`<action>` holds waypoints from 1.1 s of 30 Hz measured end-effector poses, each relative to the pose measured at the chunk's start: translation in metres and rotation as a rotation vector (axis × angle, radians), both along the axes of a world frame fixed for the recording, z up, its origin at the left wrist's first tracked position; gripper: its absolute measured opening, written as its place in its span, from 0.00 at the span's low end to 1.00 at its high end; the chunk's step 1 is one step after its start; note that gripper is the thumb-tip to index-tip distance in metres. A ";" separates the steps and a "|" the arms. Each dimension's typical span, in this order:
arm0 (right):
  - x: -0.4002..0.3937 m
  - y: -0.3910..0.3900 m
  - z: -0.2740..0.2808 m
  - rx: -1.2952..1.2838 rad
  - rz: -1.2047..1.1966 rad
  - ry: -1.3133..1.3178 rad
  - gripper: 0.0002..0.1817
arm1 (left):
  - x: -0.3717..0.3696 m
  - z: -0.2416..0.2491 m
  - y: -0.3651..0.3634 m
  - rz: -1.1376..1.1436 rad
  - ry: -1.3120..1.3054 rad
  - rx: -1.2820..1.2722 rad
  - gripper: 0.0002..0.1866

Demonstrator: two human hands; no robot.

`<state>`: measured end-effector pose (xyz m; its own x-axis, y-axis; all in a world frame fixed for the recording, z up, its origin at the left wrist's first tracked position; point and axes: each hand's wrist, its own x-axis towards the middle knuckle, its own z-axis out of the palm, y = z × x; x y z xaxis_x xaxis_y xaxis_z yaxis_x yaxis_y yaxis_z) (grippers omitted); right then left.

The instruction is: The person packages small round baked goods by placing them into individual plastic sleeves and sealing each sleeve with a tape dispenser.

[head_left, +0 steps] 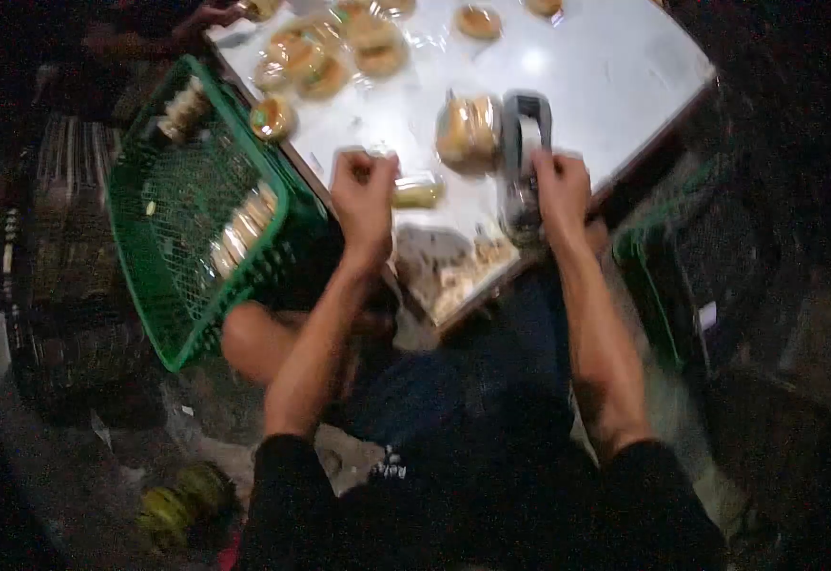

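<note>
My left hand [365, 195] is closed above the white table, its fingers pinched on something I cannot make out. Just right of it lies a small yellowish wrapped item [418, 193]. My right hand [563, 190] is closed too, beside a grey tape dispenser [527, 143]; what its fingers hold is too blurred to tell. Between the hands and farther back sits a stack of round breads in clear wrap [469, 133], touching or close to the dispenser's left side. Brown crumbs [463, 276] cover the near corner of the table.
Several wrapped round breads [315, 57] lie at the table's [625, 67] far left, others at its far edge. A green plastic crate [125, 257] with wrapped bread rows stands left. Another person's hand [220, 14] shows at top left. A second green crate [639, 276] is at right.
</note>
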<state>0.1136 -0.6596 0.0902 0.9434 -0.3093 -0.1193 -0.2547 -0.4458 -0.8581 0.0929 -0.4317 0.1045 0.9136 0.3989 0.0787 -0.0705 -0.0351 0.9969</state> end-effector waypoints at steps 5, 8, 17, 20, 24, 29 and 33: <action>-0.087 -0.016 -0.023 -0.379 0.115 -0.232 0.17 | 0.006 -0.021 0.005 -0.062 -0.047 -0.149 0.10; -0.090 0.024 -0.024 0.424 -0.010 0.276 0.13 | 0.001 -0.007 -0.010 -0.017 0.068 -0.140 0.10; -0.043 0.111 0.034 0.593 0.321 -0.051 0.21 | -0.020 -0.005 0.007 -0.162 -0.052 0.024 0.09; -0.035 0.090 0.017 1.127 0.389 0.527 0.18 | -0.020 0.002 0.017 -0.328 -0.010 -0.258 0.14; -0.015 0.112 0.008 0.970 0.214 0.182 0.13 | 0.002 0.019 0.031 -0.126 0.252 -0.770 0.24; 0.059 0.086 0.049 0.327 0.471 -0.125 0.15 | 0.049 -0.018 0.042 -0.249 0.285 -0.131 0.36; 0.169 0.025 0.038 -0.059 0.496 -0.175 0.17 | 0.085 -0.037 -0.002 -0.405 0.372 -0.040 0.48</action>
<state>0.2823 -0.6349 0.1286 0.9823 0.1782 0.0569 0.1439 -0.5250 -0.8389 0.1782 -0.4341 0.0671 0.9580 0.0054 -0.2868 0.2867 -0.0401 0.9572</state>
